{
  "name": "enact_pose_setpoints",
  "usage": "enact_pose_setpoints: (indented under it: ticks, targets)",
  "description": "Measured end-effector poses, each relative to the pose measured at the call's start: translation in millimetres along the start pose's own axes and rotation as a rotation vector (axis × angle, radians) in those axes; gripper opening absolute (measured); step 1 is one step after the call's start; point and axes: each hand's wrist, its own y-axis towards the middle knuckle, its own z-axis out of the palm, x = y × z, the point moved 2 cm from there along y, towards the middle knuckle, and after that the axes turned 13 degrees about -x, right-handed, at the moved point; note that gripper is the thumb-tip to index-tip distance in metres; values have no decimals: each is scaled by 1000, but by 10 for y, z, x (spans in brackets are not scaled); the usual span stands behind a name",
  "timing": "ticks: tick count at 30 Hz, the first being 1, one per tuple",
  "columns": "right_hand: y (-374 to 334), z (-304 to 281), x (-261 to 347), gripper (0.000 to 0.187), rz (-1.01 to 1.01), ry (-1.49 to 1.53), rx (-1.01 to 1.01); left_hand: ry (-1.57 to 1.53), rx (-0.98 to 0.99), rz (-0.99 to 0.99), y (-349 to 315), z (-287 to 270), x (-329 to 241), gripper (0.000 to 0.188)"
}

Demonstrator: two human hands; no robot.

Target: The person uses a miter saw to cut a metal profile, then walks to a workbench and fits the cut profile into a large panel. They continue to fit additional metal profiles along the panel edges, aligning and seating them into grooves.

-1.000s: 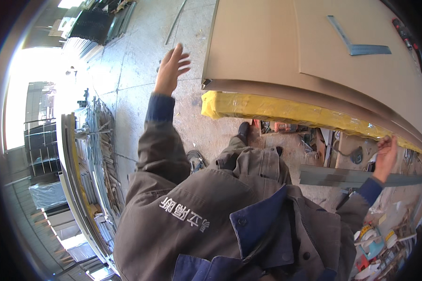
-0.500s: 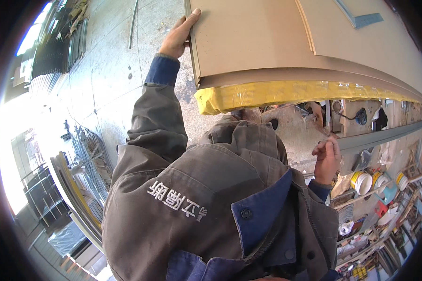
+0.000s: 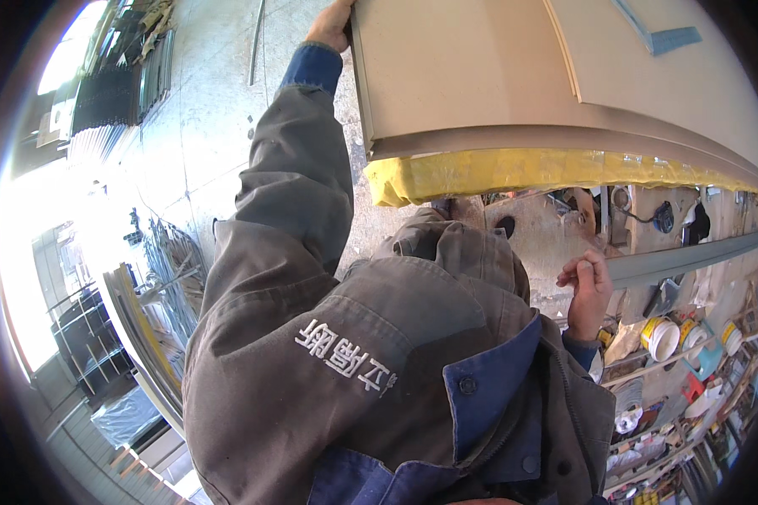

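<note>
At the far edge of view, my left hand [image 3: 333,23] grips the left edge of a large beige panel [image 3: 463,76] with a brown metal-like frame. The picture's top edge cuts off part of this hand, and some fingers are hidden. My right hand [image 3: 588,295] is raised to the right of my body, its fingers loosely curled. I cannot make out anything inside them. Close beside it is the end of a long grey strip [image 3: 682,259]; whether they touch, I cannot tell. Yellow wrapped padding [image 3: 497,171] lies under the panel's near edge.
On the beige panel rest another pale board [image 3: 648,93] and a blue angled strip [image 3: 674,39]. White-and-yellow buckets [image 3: 661,338] and cluttered shelves stand at right. Bundled metal profiles [image 3: 173,273] are at left. A thin strip [image 3: 256,42] lies on the concrete floor.
My left hand has slid farther along the panel's left edge, away from me. My right hand has drawn slightly back from the grey strip. The whole view has shifted a little.
</note>
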Motion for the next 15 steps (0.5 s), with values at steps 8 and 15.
enact_pose_setpoints:
  ticks: [8,15]
  targets:
    - [-162,-56,-148,18,20,62,-45,136,-55,60,111,36,-58,51]
    - [-242,-35,-305,14,-63,51,7,214,-167,-72,277,-200,-52,62]
